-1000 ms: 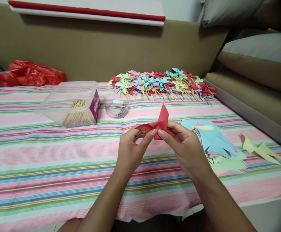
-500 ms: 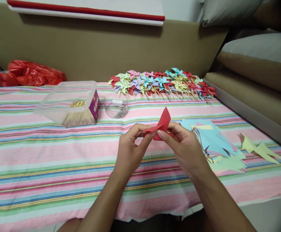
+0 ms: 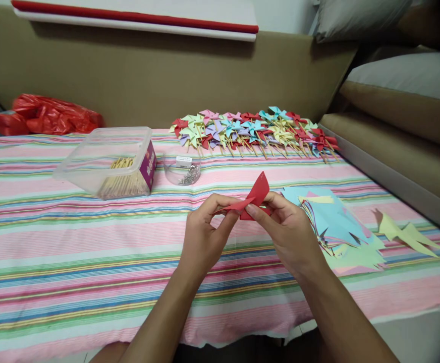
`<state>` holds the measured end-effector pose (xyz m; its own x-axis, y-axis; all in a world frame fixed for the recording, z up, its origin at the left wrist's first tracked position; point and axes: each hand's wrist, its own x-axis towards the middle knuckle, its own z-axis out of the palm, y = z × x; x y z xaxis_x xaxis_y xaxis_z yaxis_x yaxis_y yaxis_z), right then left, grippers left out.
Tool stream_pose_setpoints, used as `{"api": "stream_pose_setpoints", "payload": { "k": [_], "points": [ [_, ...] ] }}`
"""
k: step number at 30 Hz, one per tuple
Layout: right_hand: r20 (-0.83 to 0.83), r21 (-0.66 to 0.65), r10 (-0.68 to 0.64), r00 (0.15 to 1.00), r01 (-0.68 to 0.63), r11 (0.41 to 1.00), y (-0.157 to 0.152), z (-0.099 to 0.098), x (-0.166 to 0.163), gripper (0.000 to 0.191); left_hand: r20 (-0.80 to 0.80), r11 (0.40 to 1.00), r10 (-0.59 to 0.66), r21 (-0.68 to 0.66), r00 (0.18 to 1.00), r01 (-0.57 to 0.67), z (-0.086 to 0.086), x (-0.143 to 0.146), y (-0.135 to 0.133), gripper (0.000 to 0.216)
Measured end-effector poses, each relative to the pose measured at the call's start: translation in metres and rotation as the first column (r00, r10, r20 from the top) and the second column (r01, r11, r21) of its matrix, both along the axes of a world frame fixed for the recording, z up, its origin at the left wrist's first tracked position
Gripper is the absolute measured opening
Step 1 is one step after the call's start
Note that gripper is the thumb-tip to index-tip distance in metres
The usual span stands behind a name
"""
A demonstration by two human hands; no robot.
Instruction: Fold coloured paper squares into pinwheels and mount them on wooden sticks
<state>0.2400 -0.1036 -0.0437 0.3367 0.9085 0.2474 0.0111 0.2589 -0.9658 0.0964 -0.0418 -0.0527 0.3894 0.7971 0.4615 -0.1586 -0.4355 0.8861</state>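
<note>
Crumpled red plastic bag [image 3: 59, 116] (glossy), stacked cushions [image 3: 405, 96] — grey and brown — at right, striped cloth [image 3: 72, 247], brown backrest [image 3: 159, 75].

The red paper [image 3: 257, 193] has shifted, its raised tip [image 3: 262, 182] lower and further right, its left flap [image 3: 240, 204] flatter.

Setting read as a home: remotely, I noted stacked cushions [image 3: 405, 83], a brown sofa-like panel [image 3: 167, 75], a striped cloth [image 3: 91, 242] and pale floor [image 3: 413, 335].
</note>
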Motion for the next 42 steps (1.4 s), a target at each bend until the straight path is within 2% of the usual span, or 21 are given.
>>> {"api": "stream_pose_setpoints", "payload": {
  "k": [10,14,17,19,21,24,28,33,37,42],
  "points": [
    [0.003,-0.014,-0.028,1.000,0.028,1.000,0.001,-0.001,-0.002,0.015,-0.013,0.999,0.036,0.017,0.999,-0.036,-0.003,0.000,-0.001,0.006],
    [0.057,-0.003,-0.052,0.997,0.052,0.999,0.001,-0.001,-0.004,0.013,-0.022,0.997,0.064,0.049,0.998,-0.063,-0.003,0.001,0.000,0.007],
    [0.201,0.063,-0.120,0.972,0.109,0.992,-0.001,0.002,-0.004,0.009,-0.039,0.977,0.100,0.191,0.994,-0.091,0.001,-0.002,0.001,0.010],
    [0.347,0.147,-0.187,0.919,0.144,0.979,-0.003,0.005,-0.002,0.006,-0.070,0.934,0.131,0.342,0.989,-0.099,0.006,-0.007,0.002,0.016],
    [0.477,0.246,-0.237,0.846,0.130,0.961,-0.005,0.007,0.000,0.008,-0.109,0.878,0.150,0.471,0.983,-0.081,0.010,-0.012,0.004,0.022],
    [0.569,0.355,-0.282,0.772,0.078,0.932,-0.008,0.008,0.002,0.015,-0.147,0.828,0.156,0.559,0.977,-0.048,0.014,-0.020,0.006,0.027],
    [0.572,0.421,-0.327,0.753,0.072,0.904,-0.009,0.009,-0.002,0.019,-0.113,0.826,0.156,0.560,0.981,-0.067,0.012,-0.024,0.008,0.032],
    [0.557,0.433,-0.335,0.760,0.080,0.898,-0.010,0.011,-0.005,0.019,-0.097,0.841,0.111,0.539,0.989,-0.041,0.013,-0.024,0.008,0.033],
    [0.563,0.389,-0.293,0.773,0.065,0.919,-0.009,0.011,-0.004,0.017,-0.105,0.841,0.107,0.540,0.989,-0.034,0.017,-0.024,0.008,0.027],
    [0.483,0.290,-0.185,0.856,0.043,0.956,-0.002,0.005,-0.007,0.009,-0.153,0.864,0.148,0.500,0.977,-0.052,0.016,-0.024,0.007,0.019]
  ]
}}
